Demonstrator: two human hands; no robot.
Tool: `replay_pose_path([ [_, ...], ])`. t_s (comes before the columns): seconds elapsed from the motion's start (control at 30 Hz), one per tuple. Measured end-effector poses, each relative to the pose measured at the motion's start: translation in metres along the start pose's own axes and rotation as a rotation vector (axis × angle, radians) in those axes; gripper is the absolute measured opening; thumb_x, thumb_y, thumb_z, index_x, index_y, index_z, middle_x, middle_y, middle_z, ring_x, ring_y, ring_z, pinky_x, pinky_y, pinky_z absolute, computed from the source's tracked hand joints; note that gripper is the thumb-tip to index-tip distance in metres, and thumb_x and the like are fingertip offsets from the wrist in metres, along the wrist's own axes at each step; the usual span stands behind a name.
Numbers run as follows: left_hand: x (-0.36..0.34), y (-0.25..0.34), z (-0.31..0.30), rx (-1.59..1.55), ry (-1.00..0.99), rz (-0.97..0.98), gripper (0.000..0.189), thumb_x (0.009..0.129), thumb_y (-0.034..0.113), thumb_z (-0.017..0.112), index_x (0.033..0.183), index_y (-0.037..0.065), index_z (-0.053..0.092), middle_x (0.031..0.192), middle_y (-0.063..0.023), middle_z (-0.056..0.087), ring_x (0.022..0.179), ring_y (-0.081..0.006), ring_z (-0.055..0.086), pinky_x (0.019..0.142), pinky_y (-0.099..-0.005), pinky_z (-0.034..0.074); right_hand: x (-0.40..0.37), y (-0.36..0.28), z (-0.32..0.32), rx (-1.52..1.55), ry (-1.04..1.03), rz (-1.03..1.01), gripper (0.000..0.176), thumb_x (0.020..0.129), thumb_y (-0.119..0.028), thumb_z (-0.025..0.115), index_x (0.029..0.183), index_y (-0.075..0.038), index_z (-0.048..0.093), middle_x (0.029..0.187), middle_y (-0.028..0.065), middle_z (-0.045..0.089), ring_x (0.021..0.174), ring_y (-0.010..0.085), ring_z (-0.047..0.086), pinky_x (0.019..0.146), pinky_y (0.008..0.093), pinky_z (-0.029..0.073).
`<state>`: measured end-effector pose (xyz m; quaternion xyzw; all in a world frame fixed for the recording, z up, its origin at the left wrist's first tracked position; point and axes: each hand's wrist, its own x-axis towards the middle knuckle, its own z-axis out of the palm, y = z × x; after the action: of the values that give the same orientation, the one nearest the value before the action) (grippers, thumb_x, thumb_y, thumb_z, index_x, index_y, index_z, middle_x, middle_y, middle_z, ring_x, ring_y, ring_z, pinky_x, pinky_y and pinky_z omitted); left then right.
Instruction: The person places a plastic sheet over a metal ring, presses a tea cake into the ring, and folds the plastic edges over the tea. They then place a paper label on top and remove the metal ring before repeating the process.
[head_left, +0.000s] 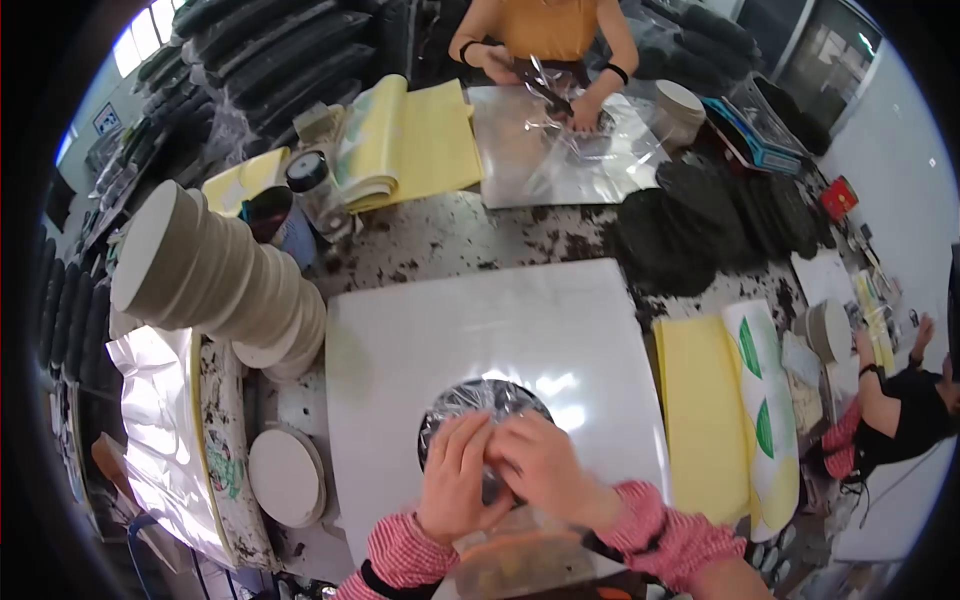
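A dark round disc (432,425) in crinkled clear plastic film (487,393) lies on the white board (480,320) right in front of me. My left hand (460,475) bends its fingers over the near left part of the disc, gathering the film. Close beside it, my right hand (545,462) is closed in a pinch on the film near the disc's middle. The two hands almost touch, and they hide the near half of the disc. Both wrists come out of red-and-white checked sleeves.
On the left lean stacked pale round discs (215,265); one short stack (285,478) lies nearer. Yellow sheets (700,410) and a printed roll (765,410) flank the board's right. Dark flat pieces (690,225) sit beyond. Across the table, a person (550,40) handles film.
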<state>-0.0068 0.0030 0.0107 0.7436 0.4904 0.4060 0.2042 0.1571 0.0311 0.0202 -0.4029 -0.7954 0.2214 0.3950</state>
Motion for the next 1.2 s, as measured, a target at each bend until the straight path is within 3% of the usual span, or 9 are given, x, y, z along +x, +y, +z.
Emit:
replay_pose_path([
  [0.13,0.017,0.002,0.004,0.340,-0.144,0.000,0.072,0.076,0.027,0.071,0.137,-0.003,0.046,0.143,-0.0217,0.046,0.135,-0.0390,0.042,0.115,-0.0494,0.030,0.004,0.013,-0.003,-0.009,-0.171,0.064,0.028,0.068,-0.003,0.075,0.095,-0.002,0.066,0.094,0.0098,0.066,0.088,0.0343,0.062,0.074,0.0425,0.052],
  [0.23,0.010,0.007,0.001,0.516,-0.289,-0.002,0.088,0.085,0.052,0.067,0.146,-0.005,0.039,0.153,-0.0217,0.037,0.144,-0.0399,0.031,0.118,-0.0547,0.021,0.006,0.004,-0.039,0.010,0.124,0.248,0.038,0.078,-0.010,0.071,0.115,-0.001,0.064,0.110,0.0148,0.067,0.103,0.0327,0.063,0.086,0.0402,0.053],
  [0.4,0.010,0.004,0.008,0.525,-0.335,0.045,0.088,0.085,0.047,0.068,0.145,-0.009,0.036,0.156,-0.0253,0.030,0.147,-0.0429,0.022,0.119,-0.0566,0.012,0.020,0.038,0.008,-0.356,0.052,0.241,0.052,0.081,-0.010,0.070,0.130,-0.002,0.054,0.118,0.0172,0.063,0.109,0.0336,0.062,0.091,0.0404,0.051],
  [0.53,0.010,0.004,0.005,0.537,-0.324,0.021,0.088,0.085,0.045,0.068,0.146,-0.009,0.034,0.156,-0.0265,0.029,0.147,-0.0448,0.021,0.119,-0.0559,0.013,0.002,0.054,0.000,0.181,0.044,0.385,0.058,0.078,-0.008,0.068,0.132,-0.002,0.050,0.122,0.0205,0.059,0.109,0.0359,0.061,0.092,0.0421,0.051],
  [0.8,0.008,0.004,0.007,0.614,-0.396,0.086,0.085,0.084,0.035,0.065,0.149,-0.008,0.030,0.158,-0.0278,0.024,0.147,-0.0471,0.017,0.119,-0.0559,0.013,0.007,0.011,0.021,-0.381,-0.042,0.478,0.064,0.074,-0.010,0.068,0.134,0.002,0.047,0.105,0.0198,0.060,0.097,0.0357,0.060,0.082,0.0435,0.051],
  [0.9,0.009,0.002,0.009,0.579,-0.426,0.064,0.086,0.083,0.033,0.066,0.149,-0.008,0.029,0.158,-0.0284,0.023,0.147,-0.0480,0.017,0.119,-0.0567,0.012,-0.014,0.034,0.012,-0.140,-0.041,0.337,0.064,0.080,-0.007,0.065,0.139,0.005,0.043,0.112,0.0228,0.063,0.108,0.0383,0.059,0.090,0.0464,0.050],
  [1.0,0.011,0.007,0.005,0.565,-0.462,0.042,0.088,0.081,0.032,0.067,0.148,-0.009,0.028,0.158,-0.0294,0.022,0.147,-0.0488,0.016,0.119,-0.0572,0.011,-0.062,0.071,-0.070,-0.092,0.444,0.212,0.043,0.087,-0.011,0.065,0.128,0.001,0.057,0.116,0.0182,0.065,0.104,0.0340,0.063,0.085,0.0429,0.053],
  [1.07,0.013,0.009,0.002,0.569,-0.496,0.040,0.090,0.079,0.032,0.068,0.147,-0.011,0.028,0.158,-0.0302,0.021,0.147,-0.0488,0.016,0.119,-0.0574,0.010,-0.112,0.098,-0.145,-0.412,0.628,0.353,0.019,0.087,-0.008,0.067,0.103,0.000,0.070,0.103,0.0174,0.070,0.099,0.0339,0.067,0.088,0.0419,0.054],
  [1.2,0.010,0.001,-0.001,0.562,-0.550,0.076,0.093,0.078,0.035,0.069,0.147,-0.011,0.028,0.157,-0.0313,0.021,0.146,-0.0504,0.016,0.118,-0.0589,0.011,-0.219,0.118,-0.232,-1.228,0.457,0.448,0.025,0.079,-0.010,0.074,0.102,-0.001,0.070,0.105,0.0147,0.072,0.095,0.0319,0.069,0.084,0.0405,0.057],
])
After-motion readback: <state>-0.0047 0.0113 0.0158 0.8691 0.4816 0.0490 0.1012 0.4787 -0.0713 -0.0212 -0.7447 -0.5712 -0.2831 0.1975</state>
